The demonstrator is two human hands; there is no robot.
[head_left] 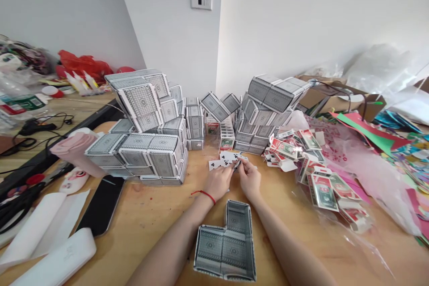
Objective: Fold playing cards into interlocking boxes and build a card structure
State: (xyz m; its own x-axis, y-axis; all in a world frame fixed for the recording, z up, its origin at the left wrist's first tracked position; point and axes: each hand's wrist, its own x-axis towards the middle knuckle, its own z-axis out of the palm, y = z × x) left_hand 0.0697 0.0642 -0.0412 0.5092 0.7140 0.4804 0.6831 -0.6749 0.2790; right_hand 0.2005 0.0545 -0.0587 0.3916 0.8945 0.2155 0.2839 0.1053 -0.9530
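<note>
Nearest the camera, an L-shaped block of grey-patterned card boxes (pixel 225 243) is set on the wooden table (pixel 144 232), between the two forearms. Just beyond it, the left hand (pixel 217 183), with a red string (pixel 205 195) tied at its wrist, and the right hand (pixel 250 179) are brought close together in a narrow grip. A fan of white playing cards (pixel 225 159) with club pips is pinched at the fingertips of both hands, just beyond the palms and low over the table. To the left, a black phone (pixel 102 205) and white paper sheets (pixel 40 228) are laid. To the right, red-and-green printed card packs (pixel 318 174) are heaped on clear plastic. Farther off, towers of grey boxes (pixel 144 103) are stacked on both sides of the hands, and a white wall (pixel 284 22) is seen behind them.
</note>
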